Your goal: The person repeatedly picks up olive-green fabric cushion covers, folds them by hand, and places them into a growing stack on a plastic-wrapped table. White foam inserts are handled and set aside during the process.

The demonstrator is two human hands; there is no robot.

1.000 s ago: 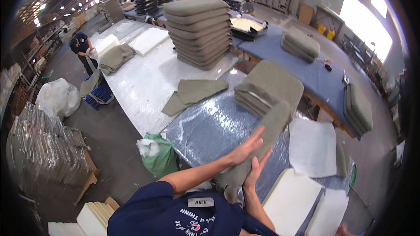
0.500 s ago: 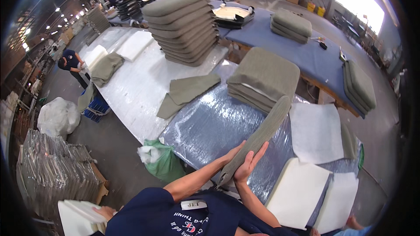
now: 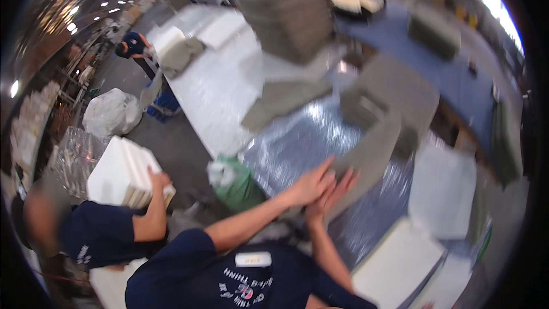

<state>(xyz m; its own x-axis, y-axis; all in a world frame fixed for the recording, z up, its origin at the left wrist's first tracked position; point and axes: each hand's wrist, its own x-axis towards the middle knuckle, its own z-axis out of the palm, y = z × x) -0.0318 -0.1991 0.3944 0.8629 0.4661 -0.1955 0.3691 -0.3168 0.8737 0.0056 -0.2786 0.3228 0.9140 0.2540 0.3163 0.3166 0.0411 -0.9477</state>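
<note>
A grey-green fabric-covered cushion lies, blurred, on the plastic-covered table, just beyond my hands. My left hand and my right hand are close together at its near left edge, overlapping in the view. Both have their fingers stretched out, and neither is wrapped around the cushion. Whether the fingertips touch it is too smeared to tell. Behind it, more grey-green cushions are stacked. A loose grey-green cloth piece is spread to the left.
A tall cushion pile stands at the back. White foam pads and a white sheet lie at right. A green sack is by the table's left edge. At left, a co-worker carries white foam blocks.
My view has swung left. The cushion, held upright between my palms before, now shows its broad face beyond my hands. The co-worker with foam blocks has come further into view.
</note>
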